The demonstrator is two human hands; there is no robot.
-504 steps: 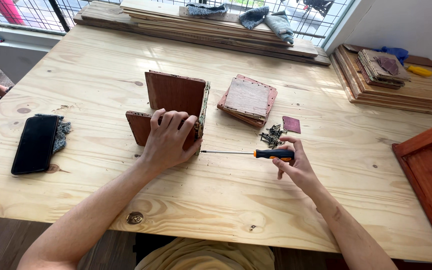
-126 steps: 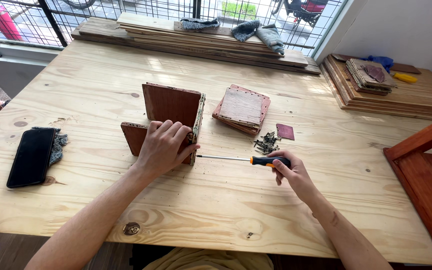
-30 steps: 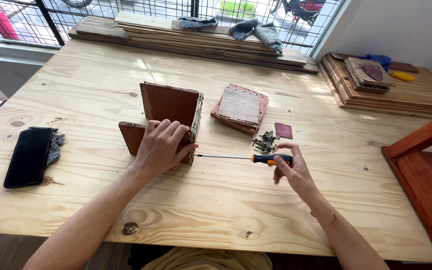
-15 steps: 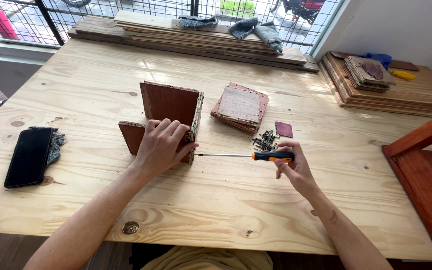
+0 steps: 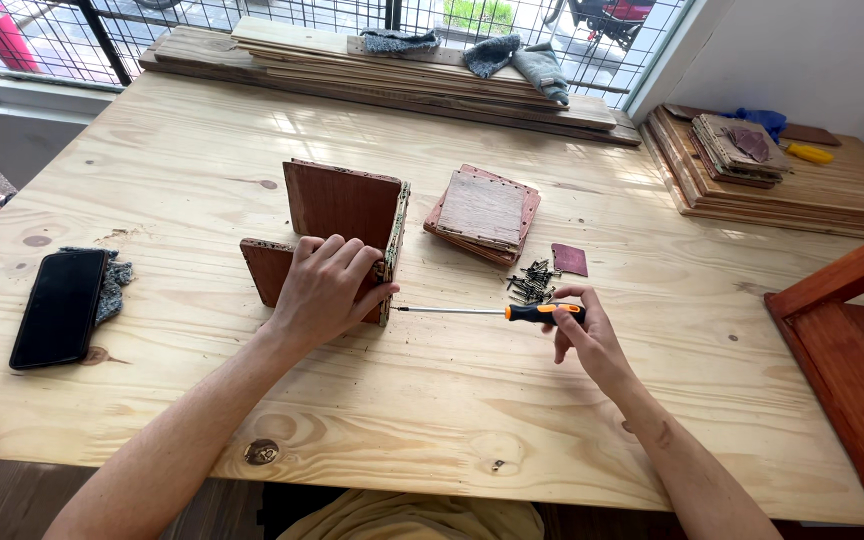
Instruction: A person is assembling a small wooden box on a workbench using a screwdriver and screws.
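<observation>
My left hand (image 5: pixel 324 287) presses down on a small box of reddish-brown wooden panels (image 5: pixel 344 205) that stands in the middle of the pale wooden table (image 5: pixel 202 150). My right hand (image 5: pixel 584 335) grips the orange-and-black handle of a screwdriver (image 5: pixel 542 312). Its thin shaft lies level and points left, with the tip at the box's right side panel. A heap of dark screws (image 5: pixel 531 282) lies just beyond my right hand.
A stack of square wooden panels (image 5: pixel 484 210) and a small dark red piece (image 5: pixel 569 259) lie right of the box. A black phone (image 5: pixel 59 305) rests on a grey cloth at the left. Long planks (image 5: pixel 392 70) line the far edge; more boards (image 5: pixel 752 170) and a red chair (image 5: pixel 852 330) stand at right.
Both hands stay in place. My right hand's fingers have shifted slightly on the screwdriver handle, and the tool remains against the box's side.
</observation>
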